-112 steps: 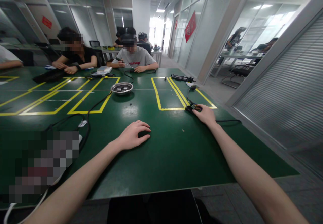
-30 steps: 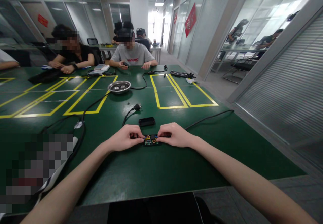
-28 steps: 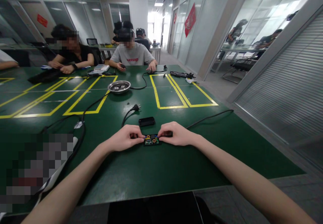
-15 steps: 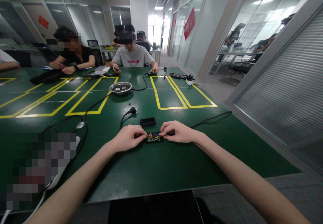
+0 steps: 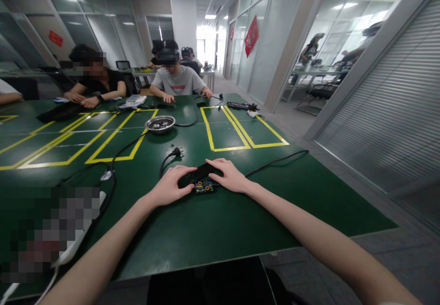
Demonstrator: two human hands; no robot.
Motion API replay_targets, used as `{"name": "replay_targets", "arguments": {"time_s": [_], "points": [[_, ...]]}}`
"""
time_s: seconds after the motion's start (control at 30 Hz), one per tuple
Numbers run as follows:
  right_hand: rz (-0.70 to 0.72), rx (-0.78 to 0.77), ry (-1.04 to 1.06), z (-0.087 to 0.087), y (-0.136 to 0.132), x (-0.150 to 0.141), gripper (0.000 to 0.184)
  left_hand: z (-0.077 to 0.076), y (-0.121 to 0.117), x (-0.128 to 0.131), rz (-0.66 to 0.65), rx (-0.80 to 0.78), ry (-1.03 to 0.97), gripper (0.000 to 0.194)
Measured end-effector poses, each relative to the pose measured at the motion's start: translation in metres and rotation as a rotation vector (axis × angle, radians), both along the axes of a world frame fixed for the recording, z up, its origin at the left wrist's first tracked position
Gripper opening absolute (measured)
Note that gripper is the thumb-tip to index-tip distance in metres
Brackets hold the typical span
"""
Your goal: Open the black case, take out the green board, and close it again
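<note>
In front of me on the green table lies an opened black plastic case (image 5: 205, 188), its circuit board with copper-ringed coils showing. Just beyond it is the matching black cover (image 5: 202, 172), which looks tilted with its right end higher. My right hand (image 5: 229, 174) has fingers and thumb round that right end. My left hand (image 5: 172, 185) has its fingers apart; the index fingertip reaches the cover's left end, while the thumb is by the left end of the case. A black cord runs out on each side, the left one ending in a plug (image 5: 176, 152).
A steel bowl (image 5: 160, 129) with small metal parts stands farther back. Yellow tape (image 5: 231, 149) marks rectangles on the table. At left lies a white power strip (image 5: 70, 250), partly blurred. Two co-workers sit across the table; a folded black tripod-like item (image 5: 240, 106) lies far right.
Both hands have left the wires at the ends of the case and moved forward to the cover, whose right end has come up. My view has shifted slightly.
</note>
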State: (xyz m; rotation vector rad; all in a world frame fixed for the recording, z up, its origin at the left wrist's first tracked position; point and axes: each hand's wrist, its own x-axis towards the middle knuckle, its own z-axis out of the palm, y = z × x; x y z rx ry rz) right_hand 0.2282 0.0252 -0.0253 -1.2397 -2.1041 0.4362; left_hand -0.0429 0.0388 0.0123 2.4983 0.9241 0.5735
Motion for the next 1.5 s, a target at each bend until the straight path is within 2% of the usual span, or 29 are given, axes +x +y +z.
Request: {"name": "replay_targets", "arguments": {"time_s": [0.13,0.27,0.37,0.57,1.0,1.07,1.17,1.27,1.5], "points": [[0.077,-0.093,0.168,0.007,-0.002,0.005,0.043,0.007,-0.008,0.004,-0.024,-0.144,-0.145,0.054],[0.110,-0.199,0.328,0.012,-0.006,0.006,0.041,0.007,-0.009,0.005,-0.028,-0.329,-0.267,0.057],[0.093,-0.215,0.377,0.012,-0.011,0.000,0.039,0.003,-0.006,0.005,-0.018,-0.440,-0.338,0.058],[0.008,-0.203,0.377,0.012,-0.017,-0.014,0.039,-0.003,0.001,0.007,0.119,-0.595,-0.420,0.051],[0.085,-0.228,0.366,0.016,-0.017,-0.009,0.040,-0.003,0.003,0.006,0.135,-0.622,-0.401,0.051],[0.110,-0.242,0.368,0.019,-0.018,-0.007,0.039,0.001,0.002,0.006,0.128,-0.611,-0.388,0.047],[0.143,-0.283,0.397,0.023,-0.019,-0.003,0.036,0.008,0.001,0.005,0.091,-0.571,-0.369,0.031],[0.182,-0.314,0.400,0.026,-0.020,-0.002,0.033,0.011,-0.001,0.005,0.051,-0.544,-0.334,0.031],[0.245,-0.171,0.206,0.028,-0.022,-0.002,0.020,0.003,-0.006,0.011,0.066,-0.495,-0.321,0.027]]}}
